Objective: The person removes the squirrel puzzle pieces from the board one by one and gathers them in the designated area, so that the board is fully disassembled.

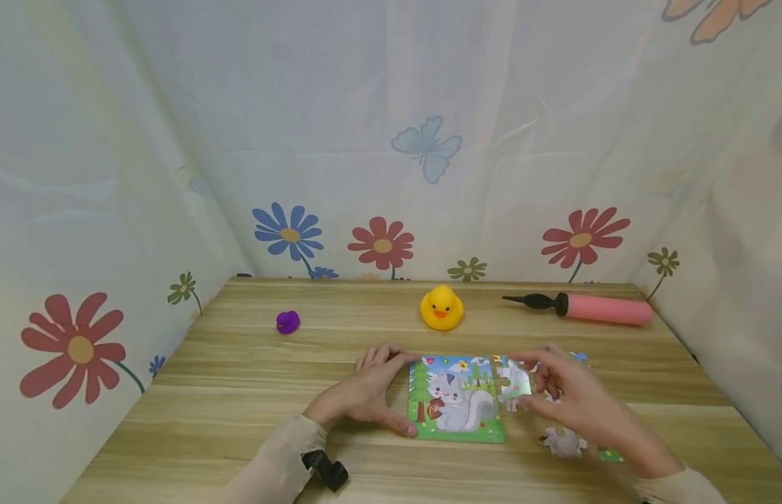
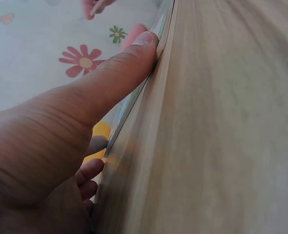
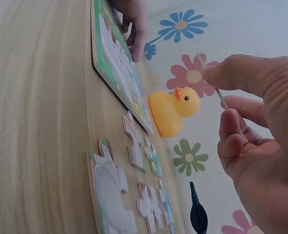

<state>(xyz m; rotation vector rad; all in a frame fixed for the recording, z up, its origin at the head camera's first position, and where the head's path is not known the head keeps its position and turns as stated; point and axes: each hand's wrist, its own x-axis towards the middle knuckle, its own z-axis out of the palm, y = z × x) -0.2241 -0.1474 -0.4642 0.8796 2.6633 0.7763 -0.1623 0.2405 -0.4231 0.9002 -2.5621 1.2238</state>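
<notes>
A square squirrel picture puzzle board (image 1: 456, 399) lies flat on the wooden table. My left hand (image 1: 368, 392) rests at its left edge, thumb by the near corner and forefinger by the far one, fingers extended. Right of the board, my right hand (image 1: 570, 392) pinches a thin jigsaw piece (image 3: 219, 95) between thumb and fingers, raised above the table. Its edge faces the right wrist camera, so its print is hidden there. Below that hand lie several loose pieces, among them a grey-and-white one (image 1: 563, 443) and a green-edged one (image 1: 611, 455); the hand partly covers others.
Behind the board stands a yellow rubber duck (image 1: 441, 308). A small purple duck (image 1: 288, 322) sits at the back left. At the back right lies a pink hand pump (image 1: 608, 309) with a black nozzle. Flower-printed curtains enclose the table (image 1: 239, 350).
</notes>
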